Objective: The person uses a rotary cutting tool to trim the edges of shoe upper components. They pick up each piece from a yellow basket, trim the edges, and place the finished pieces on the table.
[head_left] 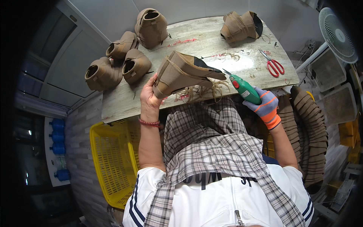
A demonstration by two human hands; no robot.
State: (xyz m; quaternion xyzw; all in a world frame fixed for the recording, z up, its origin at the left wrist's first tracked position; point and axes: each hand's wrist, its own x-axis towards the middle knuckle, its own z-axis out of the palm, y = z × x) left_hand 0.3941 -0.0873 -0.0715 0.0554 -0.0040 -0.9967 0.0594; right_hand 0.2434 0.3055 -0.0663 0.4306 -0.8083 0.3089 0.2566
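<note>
My bare left hand (150, 92) is closed round the narrow end of a brown fabric boot upper (177, 73). The piece is tilted over the table's near edge, its flared end and black lining toward the right. In a grey and orange glove, my right hand (266, 106) grips the green body of electric scissors (244, 87). Their pointed metal tip is just right of the upper's flaps, apart from them. Tan trimmed strips (215, 87) lie on the table between the two hands, partly hidden by the upper.
Several similar brown uppers (103, 73) stand along the table's left side; joined ones (238, 27) lie at the far right. Red-handled scissors (275, 68) rest on the pale wooden table (196, 36). A yellow basket (113, 162), stacked brown pieces (312, 132) and a white fan (337, 35) surround it.
</note>
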